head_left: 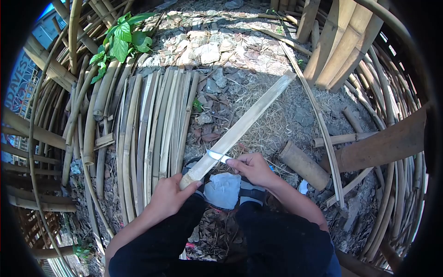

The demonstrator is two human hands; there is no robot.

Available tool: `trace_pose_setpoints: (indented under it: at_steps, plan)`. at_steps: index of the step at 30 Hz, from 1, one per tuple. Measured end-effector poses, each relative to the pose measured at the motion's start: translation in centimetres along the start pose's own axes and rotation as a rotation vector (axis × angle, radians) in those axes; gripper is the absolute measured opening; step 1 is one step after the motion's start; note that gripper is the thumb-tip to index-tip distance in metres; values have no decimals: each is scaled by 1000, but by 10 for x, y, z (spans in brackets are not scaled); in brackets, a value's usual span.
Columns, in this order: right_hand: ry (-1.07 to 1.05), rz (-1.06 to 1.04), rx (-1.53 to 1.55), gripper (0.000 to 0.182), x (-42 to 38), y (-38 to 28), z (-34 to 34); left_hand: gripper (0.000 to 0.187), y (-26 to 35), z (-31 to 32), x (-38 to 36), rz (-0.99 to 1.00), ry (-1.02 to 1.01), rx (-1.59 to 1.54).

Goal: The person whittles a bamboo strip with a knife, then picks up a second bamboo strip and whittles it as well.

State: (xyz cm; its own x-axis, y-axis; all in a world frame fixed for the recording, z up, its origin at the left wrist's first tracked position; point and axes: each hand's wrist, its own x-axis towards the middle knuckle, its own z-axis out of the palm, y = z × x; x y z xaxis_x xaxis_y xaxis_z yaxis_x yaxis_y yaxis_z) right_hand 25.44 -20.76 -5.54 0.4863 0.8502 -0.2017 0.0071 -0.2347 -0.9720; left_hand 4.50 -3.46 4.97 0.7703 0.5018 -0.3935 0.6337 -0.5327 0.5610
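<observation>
A long split bamboo strip (249,121) slants from my lap up to the right, its pale inner face up. My left hand (167,196) is closed round its lower end, with the thumb along the edge. In my right hand (251,169) is a knife (218,156), gripped by the handle. The blade lies across the strip's face, a short way above my left hand. A whitish cloth or sheet (222,190) is between my knees, below the strip.
Split bamboo strips (154,120) lie side by side at the left. A short bamboo tube (304,165) and a thin curved strip (318,115) are at the right. Bamboo poles (348,41) stand at the upper right. A leafy plant (122,39) grows at the upper left.
</observation>
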Motion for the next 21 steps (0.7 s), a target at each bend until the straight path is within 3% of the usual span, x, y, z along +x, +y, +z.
trace_pose_setpoints:
  at_steps: [1, 3, 6, 8, 11, 14, 17, 19, 21]
  plan:
    - [41, -80, 27, 47, 0, 3, 0, 48, -1, 0, -1, 17, -1, 18]
    - [209, 82, 206, 45, 10, 4, -32, 50, 1, -3, -6, -26, -11, -20]
    - [389, 161, 318, 42, 17, 6, -79, 53, -4, -4, -9, -76, -33, -69]
    - [316, 131, 287, 41, 7, -9, -79, 53, -2, -3, -6, -85, -39, -95]
    - [20, 165, 340, 40, -19, -39, -29, 52, 6, -1, -3, -73, -39, -84]
    - [-174, 54, 134, 45, -23, -23, 12, 51, 4, 3, -2, -73, -23, -46]
    - [-244, 77, 109, 48, -21, -6, 39, 51, -9, 9, 0, 3, 36, -43]
    - [-265, 78, 115, 49, -23, -6, 45, 37, 1, 5, 0, -18, 0, -20]
    - [-270, 75, 126, 50, -23, -1, 47, 37, -5, 9, 1, 3, 12, -23]
